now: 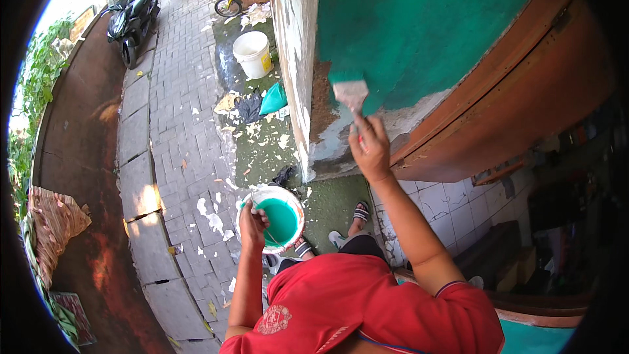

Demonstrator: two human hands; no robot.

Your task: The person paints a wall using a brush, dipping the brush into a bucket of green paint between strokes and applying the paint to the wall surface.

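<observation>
My right hand (371, 149) is closed round the handle of a wide paintbrush (352, 92). The brush's bristles lie against the wall (419, 19), at the lower border of its green paint. Below that border the wall is bare, with brown and pale grey patches. Low in front of me hangs or stands a white bucket (299, 204) of green paint (280, 221); I cannot tell whether it rests on the ground. My left hand (252, 224) is closed at the bucket's left side, with the thin wire handle running from it.
A second white bucket (253, 54) stands by the wall corner, near a green bag (273, 99) and a black plastic bag (249, 107). Paint flakes (213, 221) litter the paving. Motorbikes (133, 18) are parked further up the lane. A brown door (498, 98) borders the wall on the right.
</observation>
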